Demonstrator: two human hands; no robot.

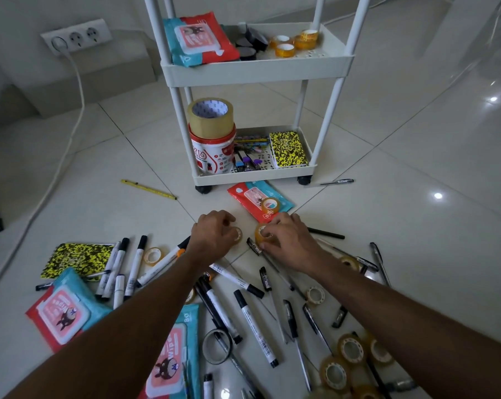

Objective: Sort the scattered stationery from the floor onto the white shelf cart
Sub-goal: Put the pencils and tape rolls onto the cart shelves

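Most stationery is left on the tiled floor (pixel 416 197); two small clear tape rolls are pinched, one by the left hand (pixel 214 234), one by the right hand (pixel 286 240), near the partly filled white shelf cart (pixel 255 72).

Left hand (pixel 214 230) curled over a small clear tape roll (pixel 238 234) on the tiled floor (pixel 402 226), right hand (pixel 286 240) gripping an amber tape roll (pixel 261 233) just beside it, markers, pens and wipe packs scattered around, white shelf cart (pixel 255 71) beyond holding tape rolls, a wipe pack, a speckled yellow-black notebook (pixel 289 148).
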